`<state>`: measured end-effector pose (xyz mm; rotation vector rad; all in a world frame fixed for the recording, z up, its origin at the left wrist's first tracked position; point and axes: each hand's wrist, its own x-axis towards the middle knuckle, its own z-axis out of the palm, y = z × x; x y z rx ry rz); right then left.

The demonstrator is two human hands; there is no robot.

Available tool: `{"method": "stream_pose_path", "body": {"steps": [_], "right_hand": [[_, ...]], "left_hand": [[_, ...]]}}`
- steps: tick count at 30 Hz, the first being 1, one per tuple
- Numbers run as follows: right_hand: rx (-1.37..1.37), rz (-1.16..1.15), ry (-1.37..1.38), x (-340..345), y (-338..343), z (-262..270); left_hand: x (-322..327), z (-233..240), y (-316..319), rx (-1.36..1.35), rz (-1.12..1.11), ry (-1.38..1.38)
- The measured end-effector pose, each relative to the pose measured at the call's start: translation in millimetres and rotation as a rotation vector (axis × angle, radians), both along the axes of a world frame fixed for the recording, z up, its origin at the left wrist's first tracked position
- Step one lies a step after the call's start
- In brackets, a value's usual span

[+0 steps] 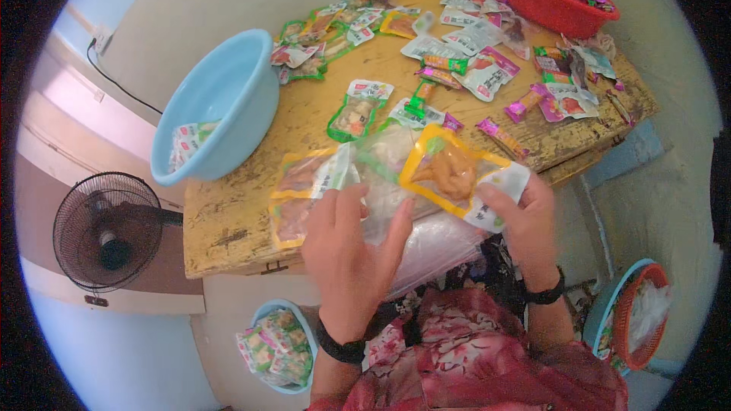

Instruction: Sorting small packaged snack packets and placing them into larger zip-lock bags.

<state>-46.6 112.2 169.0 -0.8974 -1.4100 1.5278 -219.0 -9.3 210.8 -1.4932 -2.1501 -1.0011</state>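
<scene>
My right hand [528, 220] grips a yellow-edged food packet [445, 174] by its white end, thumb on top; chicken feet seem to show through its clear window. To the left, my left hand [354, 245] is spread, thumb and fingers apart, its fingertips over two yellow-edged packets [294, 200] on the table. Whether they touch is blurred. Between my hands lie clear plastic bags [431, 245], stacked over the table's front edge. A green-edged packet [357, 117] rests just beyond them.
Loose snack packets [488, 71] and small wrapped sticks [502, 136] cover much of the worn wooden table [228, 228]. A light-blue basin [251, 103] stands left, a heaped red basin [548, 3] far right. Below are a blue tub of packets [280, 348], an orange-red basket [642, 319] and a fan [108, 231].
</scene>
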Motion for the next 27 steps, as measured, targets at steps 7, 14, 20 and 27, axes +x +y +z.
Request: {"method": "stream_pose_path", "body": {"steps": [7, 14, 20, 27], "right_hand": [[0.009, 0.156, 0.074, -20, -9, 8], [-0.097, 0.443, -0.054, -47, -11, 28], [-0.172, 0.692, -0.1, -70, -5, 32], [-0.224, 0.732, 0.113, -112, -24, 5]], "left_hand": [[4, -11, -2, 0.067, -0.014, -0.186], [6, -6, -6, 0.143, -0.074, -0.149], [9, -4, -13, 0.16, -0.115, -0.149], [5, -8, -18, 0.247, -0.158, -0.178]]}}
